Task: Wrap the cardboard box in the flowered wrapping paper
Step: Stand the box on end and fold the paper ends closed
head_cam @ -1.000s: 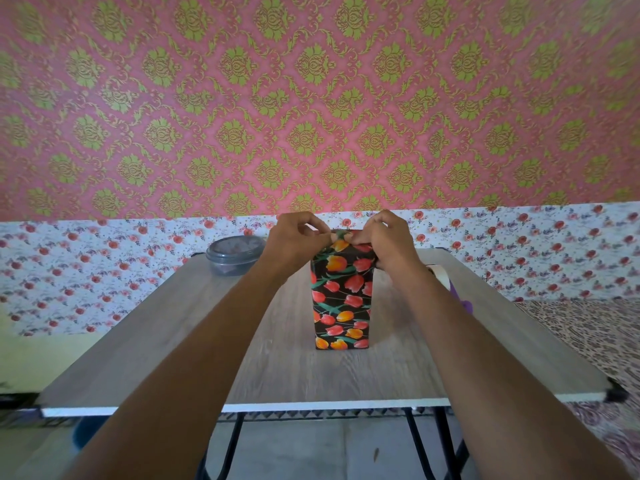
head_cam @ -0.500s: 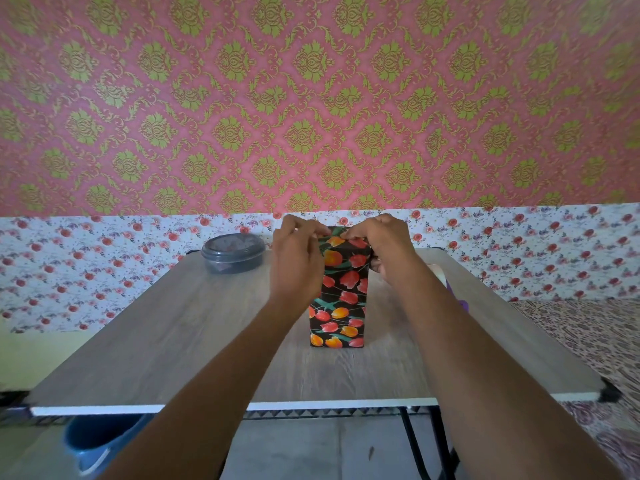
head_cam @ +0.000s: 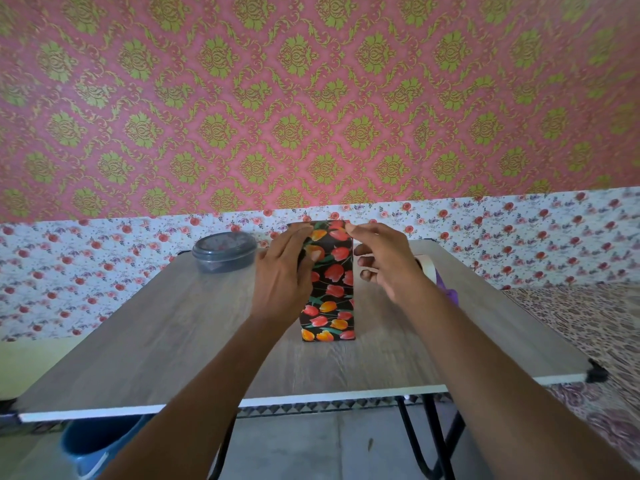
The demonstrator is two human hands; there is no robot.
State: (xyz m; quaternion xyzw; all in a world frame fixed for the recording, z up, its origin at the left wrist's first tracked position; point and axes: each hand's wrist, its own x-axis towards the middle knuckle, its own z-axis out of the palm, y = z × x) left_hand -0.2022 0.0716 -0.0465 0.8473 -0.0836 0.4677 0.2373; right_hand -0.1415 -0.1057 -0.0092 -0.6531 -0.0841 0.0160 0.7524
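**A:** Item one, location and status?

**B:** Tall cardboard box [head_cam: 329,306], upright between the hands, standing on end on the grey wood-grain table [head_cam: 173,323]. Black wrapping paper printed with red and orange flowers [head_cam: 334,268] covers every face in view. No bare cardboard shows.

**A:** Outstanding work?

**B:** The top end, by my judgement. Its folds face away, so closure and taping are unconfirmed. The bottom end is hidden against the table.

**A:** Hands?

**B:** Left hand [head_cam: 282,271]: fingers straight, laid flat on the box's left face, tips at the top edge. Right hand [head_cam: 384,261]: forefinger at the top right corner, other fingers loosely curled beside the right face. Whether it pinches paper, I cannot tell.

**A:** Other entries?

**B:** Round grey lidded plastic container [head_cam: 225,252], beyond the left hand. White tape roll [head_cam: 426,268] and a purple item [head_cam: 448,291], unidentified, behind the right hand. Blue bucket [head_cam: 93,441] under the table. None of these stands between hands and box.
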